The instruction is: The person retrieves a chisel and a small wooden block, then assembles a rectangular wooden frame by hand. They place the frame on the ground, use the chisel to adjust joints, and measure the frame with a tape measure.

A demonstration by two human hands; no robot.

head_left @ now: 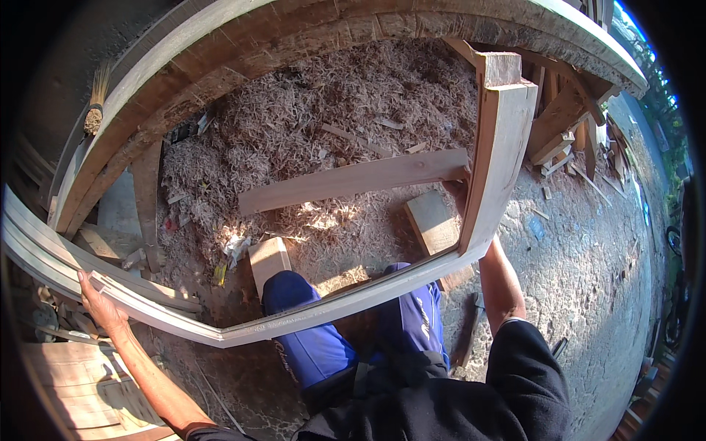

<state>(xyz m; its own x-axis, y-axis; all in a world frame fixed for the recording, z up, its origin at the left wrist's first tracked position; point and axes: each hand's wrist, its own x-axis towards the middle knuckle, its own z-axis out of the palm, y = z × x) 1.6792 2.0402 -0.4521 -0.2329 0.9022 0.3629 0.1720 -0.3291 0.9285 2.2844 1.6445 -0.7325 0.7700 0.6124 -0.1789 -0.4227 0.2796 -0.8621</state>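
Note:
A pale wooden frame (353,295) stretches across me over my knees, with grooved edges and an upright corner post (504,140) at the right. My left hand (103,303) is closed round its left end, thumb along the top. Behind the post is my right hand (457,195), mostly hidden, its fingers curled round the inner side. One end of a flat board (346,182) meets those fingers; whether they also grip it I cannot tell. The board slants across the frame's opening.
A large curved wooden bench edge (294,37) arches ahead, with a straw brush (95,103) at its left. Wood shavings (309,117) pile beneath it. Two wooden blocks (268,261) lie near my knees. Timber offcuts (573,154) are heaped at the right; planks (73,382) lie lower left.

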